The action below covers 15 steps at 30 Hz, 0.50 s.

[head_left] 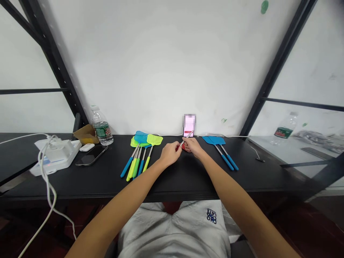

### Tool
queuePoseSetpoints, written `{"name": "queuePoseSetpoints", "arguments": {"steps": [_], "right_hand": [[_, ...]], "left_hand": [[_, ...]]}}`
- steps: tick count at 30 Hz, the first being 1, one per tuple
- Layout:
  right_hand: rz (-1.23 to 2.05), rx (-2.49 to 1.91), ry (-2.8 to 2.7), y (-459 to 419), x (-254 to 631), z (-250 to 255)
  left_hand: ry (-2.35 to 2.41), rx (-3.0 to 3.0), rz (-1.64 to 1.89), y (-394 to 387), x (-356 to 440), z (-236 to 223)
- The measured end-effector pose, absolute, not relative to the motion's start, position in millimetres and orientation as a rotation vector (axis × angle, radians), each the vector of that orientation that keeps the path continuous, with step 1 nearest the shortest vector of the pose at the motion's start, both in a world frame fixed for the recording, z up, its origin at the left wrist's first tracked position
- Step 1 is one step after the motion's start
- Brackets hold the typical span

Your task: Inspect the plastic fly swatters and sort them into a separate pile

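Note:
Over the middle of the black table, my left hand (171, 153) and my right hand (194, 146) are close together, fingers closed on one thin silver rod (190, 134) that slants up to the right. Red shows by the left fingers and under the right hand; its shape is mostly hidden, so I cannot tell whether it belongs to the rod. To the left lies a pile of blue and green fly swatters (154, 139) with metal shafts. On the right, two blue fly swatters (217, 140) lie side by side, handles toward me.
A phone (189, 123) with a lit screen stands against the wall behind my hands. At left are a water bottle (102, 129), a cardboard box (86, 134), a dark phone (92, 156), a white case (87, 147) and a white power strip (57, 156) with looping cables.

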State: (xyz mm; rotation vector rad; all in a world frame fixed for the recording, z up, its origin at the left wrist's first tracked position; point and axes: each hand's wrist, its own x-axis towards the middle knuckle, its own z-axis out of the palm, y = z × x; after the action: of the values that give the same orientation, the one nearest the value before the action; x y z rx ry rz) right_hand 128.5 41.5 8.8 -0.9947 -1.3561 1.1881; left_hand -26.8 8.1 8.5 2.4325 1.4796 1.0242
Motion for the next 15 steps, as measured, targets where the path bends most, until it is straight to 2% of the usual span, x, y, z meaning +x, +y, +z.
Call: {"name": "queuePoseSetpoints", "arguments": {"steps": [15], "right_hand": [[0.886, -1.130, -0.850, 50, 163, 24]], "left_hand": [[1.480, 2.448, 1.060, 15, -31, 2]]}}
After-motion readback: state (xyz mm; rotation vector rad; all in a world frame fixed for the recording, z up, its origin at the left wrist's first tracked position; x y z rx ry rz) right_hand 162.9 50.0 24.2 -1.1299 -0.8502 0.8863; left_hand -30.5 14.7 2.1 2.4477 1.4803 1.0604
